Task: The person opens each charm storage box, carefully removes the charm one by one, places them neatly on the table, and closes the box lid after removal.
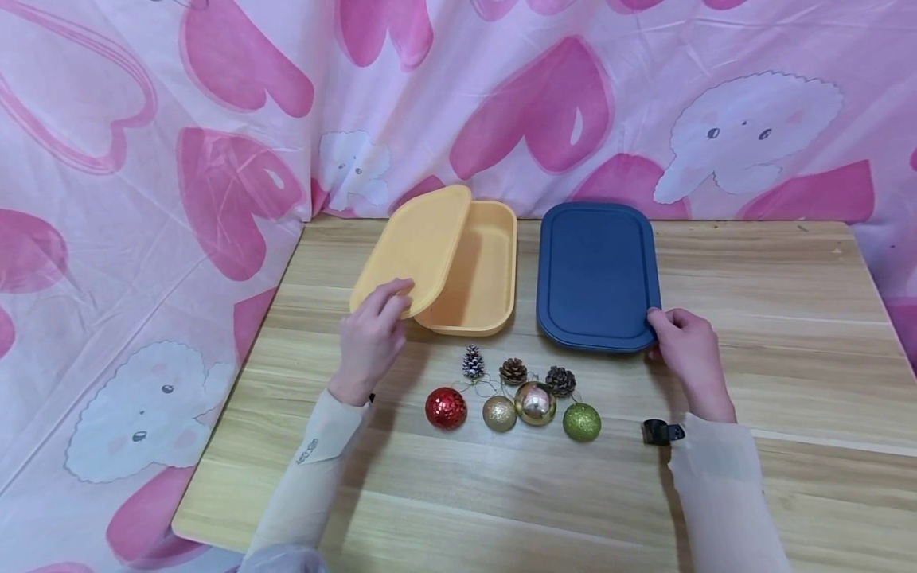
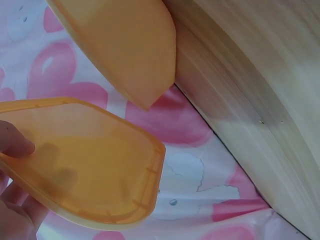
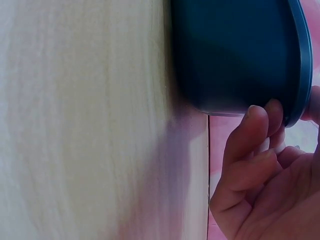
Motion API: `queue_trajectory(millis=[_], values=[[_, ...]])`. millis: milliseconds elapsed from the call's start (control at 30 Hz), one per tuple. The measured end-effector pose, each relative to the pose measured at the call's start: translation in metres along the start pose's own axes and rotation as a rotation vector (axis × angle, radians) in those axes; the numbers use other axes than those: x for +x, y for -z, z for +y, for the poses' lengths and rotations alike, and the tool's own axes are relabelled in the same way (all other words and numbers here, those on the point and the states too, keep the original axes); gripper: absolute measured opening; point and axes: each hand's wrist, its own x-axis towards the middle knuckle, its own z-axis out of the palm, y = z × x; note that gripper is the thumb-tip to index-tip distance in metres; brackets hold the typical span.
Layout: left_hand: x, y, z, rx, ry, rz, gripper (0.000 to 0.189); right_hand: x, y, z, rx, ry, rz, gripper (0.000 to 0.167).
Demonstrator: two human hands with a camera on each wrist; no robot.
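Observation:
A yellow lid is tilted up over the left part of a yellow box, baring the inside. My left hand grips the lid by its near edge; in the left wrist view, the thumb lies on the lid's underside. To the right stands a dark blue box with its lid on. At its near right corner is my right hand, the thumb on the lid's rim. In the right wrist view, curled fingers touch the blue box's side below that rim.
In front of the boxes lie a red ball, a glittery gold ball, a shiny gold ball, a green ball and several pine cones. A pink patterned cloth hangs behind the wooden table.

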Motion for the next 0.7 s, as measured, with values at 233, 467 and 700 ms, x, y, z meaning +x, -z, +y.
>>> queue_trajectory(millis=[233,467,700], values=[[0.003,-0.005,0.003,0.003,-0.023,-0.010,0.032,0.000,0.000,0.000,-0.011,0.005,-0.005,0.055],[0.003,-0.010,0.005,-0.018,-0.047,-0.006,0.031,0.000,-0.001,0.000,-0.006,0.000,0.002,0.054],[0.007,-0.015,0.009,-0.021,-0.051,-0.014,0.022,0.000,-0.001,0.000,-0.009,0.005,0.007,0.054]])
